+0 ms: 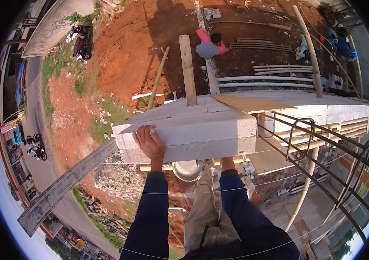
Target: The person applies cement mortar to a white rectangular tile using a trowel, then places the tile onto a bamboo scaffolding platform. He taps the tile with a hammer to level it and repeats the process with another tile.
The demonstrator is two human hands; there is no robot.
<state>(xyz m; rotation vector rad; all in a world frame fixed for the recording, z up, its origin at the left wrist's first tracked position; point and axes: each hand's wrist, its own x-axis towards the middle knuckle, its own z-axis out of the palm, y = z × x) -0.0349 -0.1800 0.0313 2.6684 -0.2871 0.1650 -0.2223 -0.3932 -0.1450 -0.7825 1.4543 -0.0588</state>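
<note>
My left hand (149, 142) grips the left part of a stack of white blocks (193, 138), with its fingers bent over a long edge. My right hand (227, 162) reaches behind the blocks at their right part, with its fingers hidden. A grey beam (67, 180) juts out from the left end of the blocks. A round pale bucket (186, 175) sits below them, partly covered. A brown board (253, 104) lies at the far side, and black rebar with stirrups (297, 138) runs off to the right. Thin strings cross over my forearms.
Bamboo poles (186, 65) rise beside the blocks. Below on red soil, a person in pink and grey (208, 48) bends near white pipes (262, 80). Parked motorbikes (37, 145) stand along a road (48, 169) at the left. A concrete floor (310, 208) shows below the rebar.
</note>
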